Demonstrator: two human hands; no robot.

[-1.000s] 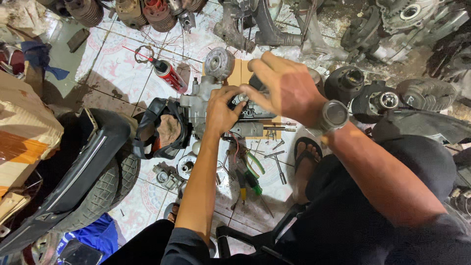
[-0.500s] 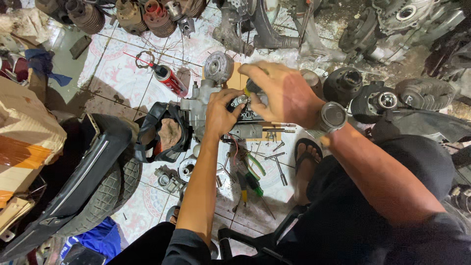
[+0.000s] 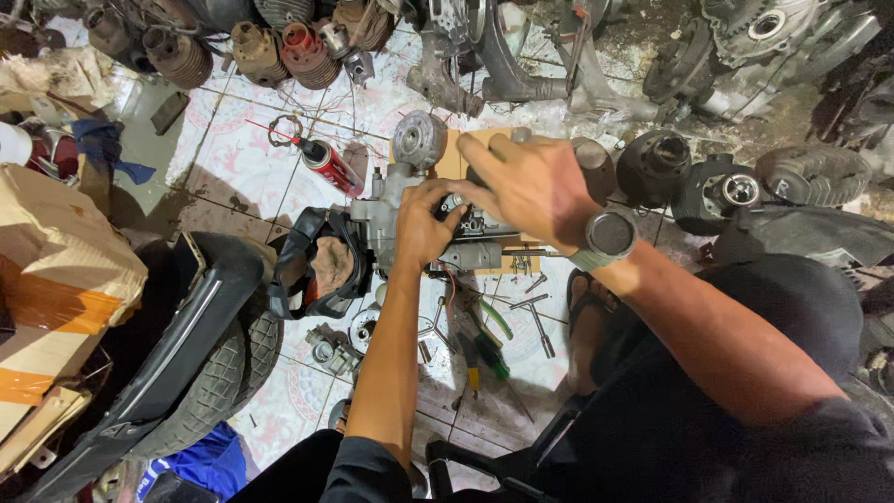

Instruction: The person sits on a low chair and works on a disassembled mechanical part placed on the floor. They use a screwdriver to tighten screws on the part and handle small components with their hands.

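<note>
Lying far left: one taped cardboard box (image 3: 56, 279), then one ribbed rubber tyre (image 3: 219, 373) under a glossy black fender (image 3: 177, 345). Resting on patterned tile: one red spray can (image 3: 328, 166). Sitting mid-floor: one grey cast-metal engine (image 3: 410, 200). Gripping its casing from below, left hand (image 3: 424, 222), fingers curled on metal. Arching over its top, right hand (image 3: 526, 191), fingertips pinching engine; round watch (image 3: 610, 235) on wrist.

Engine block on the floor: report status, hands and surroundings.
Left hand and right hand both on the grey engine block, grip hidden. Block sits on tiled floor. Red spray can behind it, hand tools in front.
</note>
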